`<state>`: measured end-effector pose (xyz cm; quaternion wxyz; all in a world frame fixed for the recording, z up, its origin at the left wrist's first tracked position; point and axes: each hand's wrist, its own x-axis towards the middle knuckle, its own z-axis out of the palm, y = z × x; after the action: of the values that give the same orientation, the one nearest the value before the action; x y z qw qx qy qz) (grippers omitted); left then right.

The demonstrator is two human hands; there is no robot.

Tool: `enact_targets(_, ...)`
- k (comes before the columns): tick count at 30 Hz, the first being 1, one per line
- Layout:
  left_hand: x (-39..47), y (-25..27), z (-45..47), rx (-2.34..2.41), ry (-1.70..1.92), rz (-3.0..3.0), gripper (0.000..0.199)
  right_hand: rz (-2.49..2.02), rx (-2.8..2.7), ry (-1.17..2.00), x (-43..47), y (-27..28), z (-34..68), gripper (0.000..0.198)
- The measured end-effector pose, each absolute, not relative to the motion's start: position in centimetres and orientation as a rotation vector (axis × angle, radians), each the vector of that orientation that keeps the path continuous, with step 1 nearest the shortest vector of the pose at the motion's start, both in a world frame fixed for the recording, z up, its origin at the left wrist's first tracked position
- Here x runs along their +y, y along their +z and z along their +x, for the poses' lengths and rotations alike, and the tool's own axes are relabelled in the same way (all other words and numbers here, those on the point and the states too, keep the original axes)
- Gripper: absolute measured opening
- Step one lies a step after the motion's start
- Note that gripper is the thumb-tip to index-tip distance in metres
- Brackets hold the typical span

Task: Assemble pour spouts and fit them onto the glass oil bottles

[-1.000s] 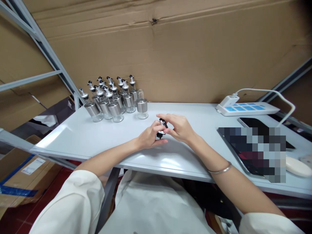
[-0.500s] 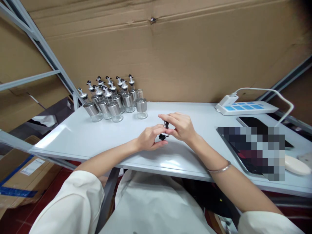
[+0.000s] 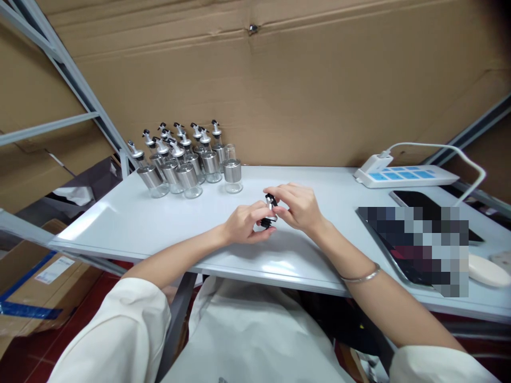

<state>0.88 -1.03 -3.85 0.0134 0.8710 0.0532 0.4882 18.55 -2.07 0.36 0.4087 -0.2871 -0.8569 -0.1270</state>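
Note:
Above the white table, my left hand (image 3: pixel 246 224) grips a small bottle pourer (image 3: pixel 270 215) between thumb and fingers. The pourer has a silver body, a black ribbed stopper at its lower end and a black cap on its spout. My right hand (image 3: pixel 297 206) is closed around the pourer's upper end, its fingertips at the black cap. Further back stands a glass bottle (image 3: pixel 232 173) with a metal band and no pourer in its neck. To its left, several matching bottles (image 3: pixel 187 178) stand close together with pourers fitted.
At the right lie a white power strip (image 3: pixel 411 175) with a plugged-in charger and cable (image 3: pixel 477 165), a dark phone (image 3: pixel 411 199), a partly pixelated device (image 3: pixel 399 266) and a pale oval object (image 3: pixel 489 270). A cardboard wall (image 3: pixel 299 96) closes the back; a metal frame (image 3: pixel 80 88) rises at left.
The pourer's black cap now shows more fully and sits tilted, as my right fingertips have shifted slightly at it. My left hand keeps its grip. The whole view has moved very slightly.

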Motion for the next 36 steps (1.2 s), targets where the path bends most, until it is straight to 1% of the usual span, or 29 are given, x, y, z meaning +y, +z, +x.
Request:
enact_targets(7,-1.5,-4.0,1.2,0.443,1.608,2.635,0.032,-0.801,-2.162,-0.464,-2.0,-0.2,18.2,0.060)
enact_targets(13,-1.2,-4.7,1.1,0.401,1.616,2.540,0.038,-0.903,-2.200,-0.410,-1.9,-0.4,18.0,0.062)
enact_targets(15,-0.9,-4.8,0.8,0.393,1.499,2.610,0.033,-0.884,-2.154,-0.388,-1.9,-0.4,17.9,0.060)
enact_targets(19,-0.5,-4.6,0.2,0.275,1.184,2.801,0.013,-0.859,-1.983,-0.292,-2.1,-0.2,17.7,0.056)
enact_targets(21,-0.3,-4.6,0.1,0.308,1.193,2.800,0.010,-0.874,-1.954,-0.218,-2.1,0.0,17.6,0.053)
enact_targets(23,0.0,-4.6,0.1,0.356,1.259,2.787,0.014,-0.931,-1.936,-0.121,-2.1,0.1,17.5,0.049)
enact_targets(26,0.1,-4.8,0.1,0.389,1.284,2.821,0.021,-1.087,-1.889,0.009,-1.9,0.4,17.5,0.042)
enact_targets(29,0.0,-4.9,0.2,0.417,1.191,2.884,0.020,-1.336,-1.872,0.095,-1.2,0.7,18.1,0.035)
enact_targets(31,-0.1,-4.8,0.1,0.428,1.114,2.920,0.018,-1.576,-1.866,0.092,-0.5,0.7,18.9,0.032)
enact_targets(34,-0.1,-4.7,0.1,0.474,1.001,2.943,0.018,-1.971,-1.861,0.074,0.9,0.3,20.7,0.036)
enact_targets(36,-0.1,-4.6,0.2,0.548,0.912,2.935,0.019,-2.181,-1.867,0.178,1.9,-0.4,22.0,0.040)
